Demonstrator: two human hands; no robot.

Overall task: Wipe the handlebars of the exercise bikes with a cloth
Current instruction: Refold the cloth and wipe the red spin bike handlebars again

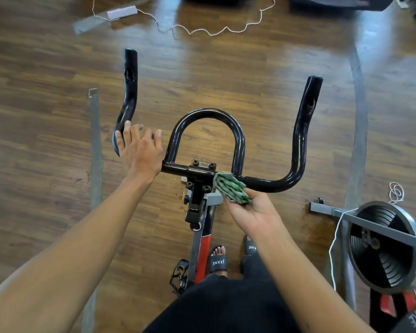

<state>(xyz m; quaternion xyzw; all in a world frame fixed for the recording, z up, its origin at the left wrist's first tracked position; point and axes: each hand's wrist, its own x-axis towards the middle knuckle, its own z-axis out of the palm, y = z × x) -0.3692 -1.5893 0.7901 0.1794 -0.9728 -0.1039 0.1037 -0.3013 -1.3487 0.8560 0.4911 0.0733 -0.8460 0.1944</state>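
One loose pinch: our right hand (255, 213) holds the cloth (231, 191) against the handlebars (275, 184), left hand (142, 152) released; the cloth could slip free.

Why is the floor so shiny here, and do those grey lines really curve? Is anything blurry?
Head view: light glares in pale streaks off the wooden floor and gleams on the black handlebars; its wide-angle lens probably bows the grey floor strips near the edges; the left hand and the right hand pinching the green cloth are sharp, the top corners softer.
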